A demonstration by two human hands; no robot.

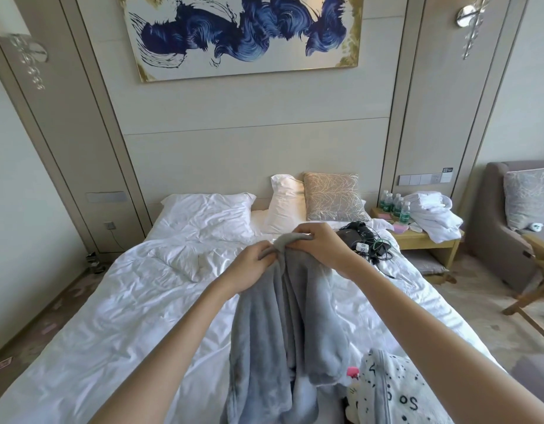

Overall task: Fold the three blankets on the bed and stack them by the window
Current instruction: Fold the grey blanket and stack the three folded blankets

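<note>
Both hands are raised above the white bed point(118, 301), pinching the top edge of a grey fleece blanket point(277, 316). The left hand point(249, 267) has its fingers curled closed on the fabric, and the right hand point(319, 246), just beside it, grips the same bunched edge from the other side. The blanket hangs down in loose vertical folds toward the foot of the bed. A white blanket with black dots and letters point(393, 393) lies crumpled at the bed's near right corner, touching the grey one's lower part. Near the head of the bed, on its right side, sits a tangle of black cables and devices point(362, 243).
</note>
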